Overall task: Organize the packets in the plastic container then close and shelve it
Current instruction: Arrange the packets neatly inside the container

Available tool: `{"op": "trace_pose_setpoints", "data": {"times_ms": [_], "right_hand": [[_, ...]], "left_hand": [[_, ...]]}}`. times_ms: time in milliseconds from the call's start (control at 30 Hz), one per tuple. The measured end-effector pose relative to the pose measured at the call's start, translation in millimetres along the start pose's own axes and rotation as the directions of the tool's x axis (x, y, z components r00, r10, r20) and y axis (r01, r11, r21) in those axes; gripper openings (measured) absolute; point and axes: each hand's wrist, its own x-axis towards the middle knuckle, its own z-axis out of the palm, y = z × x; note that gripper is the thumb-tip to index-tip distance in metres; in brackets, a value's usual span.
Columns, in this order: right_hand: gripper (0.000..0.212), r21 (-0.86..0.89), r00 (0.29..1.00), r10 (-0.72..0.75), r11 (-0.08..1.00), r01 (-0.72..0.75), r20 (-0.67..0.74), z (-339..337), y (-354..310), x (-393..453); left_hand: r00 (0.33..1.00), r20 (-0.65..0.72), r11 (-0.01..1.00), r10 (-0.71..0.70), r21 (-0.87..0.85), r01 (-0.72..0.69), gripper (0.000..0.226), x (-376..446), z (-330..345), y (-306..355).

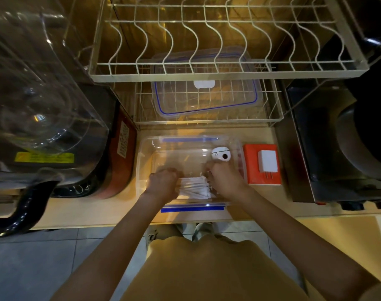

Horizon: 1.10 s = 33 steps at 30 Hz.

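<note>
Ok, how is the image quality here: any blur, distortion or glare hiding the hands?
Head view: warm, dim light; wide-angle bending at the wire rack; slight blur on the left hand and right hand at the white packets; mild glare on the clear container.

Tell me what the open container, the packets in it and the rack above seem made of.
Container: clear glossy plastic, see-through, blue clips. Packets: matte white, probably paper; both hands hold them. Rack: thin wire, likely metal with a cream coating.

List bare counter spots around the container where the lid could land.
Bare counter lies left of the plastic container, up to the dark appliance base. The right side is crowded by the orange box holding a white charger. The lid occupies the lower wire rack.
</note>
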Motion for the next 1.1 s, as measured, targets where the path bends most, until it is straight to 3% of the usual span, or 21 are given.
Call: {"op": "trace_pose_setpoints", "data": {"times_ms": [133, 333, 500, 633, 767, 833, 1100], "right_hand": [[0.027, 0.039, 0.985, 0.121, 0.991, -0.126, 0.120, 2, -4, -8], [0.032, 0.343, 0.944, 0.191, 0.897, -0.280, 0.269, 4, -3, -6], [0.027, 0.598, 0.909, 0.212, 0.695, -0.398, 0.358, 5, -8, -5], [0.029, 0.730, 0.854, 0.310, 0.446, -0.518, 0.417, -2, -6, -7], [0.024, 0.661, 0.823, 0.351, 0.490, -0.567, 0.446, -2, -4, -4], [0.031, 0.627, 0.809, 0.333, 0.514, -0.586, 0.484, -1, -4, -5], [0.038, 0.600, 0.815, 0.311, 0.559, -0.573, 0.488, -2, -5, -7]], "left_hand": [[1.000, -0.017, 0.995, -0.002, -0.097, 0.000, 0.045, -4, 1, -2], [1.000, -0.003, 0.975, 0.028, -0.220, -0.028, 0.038, -7, -1, -4], [0.999, 0.013, 0.956, 0.046, -0.290, -0.040, 0.040, -5, 0, -8], [0.998, -0.002, 0.949, 0.055, -0.310, -0.053, 0.048, -6, 2, -3], [0.998, -0.041, 0.955, 0.054, -0.290, -0.063, 0.037, -7, 4, -1], [0.998, -0.036, 0.955, 0.054, -0.291, -0.062, 0.032, -6, 4, -2], [0.989, 0.000, 0.968, 0.145, -0.206, -0.142, 0.024, -5, -2, -13]]}}
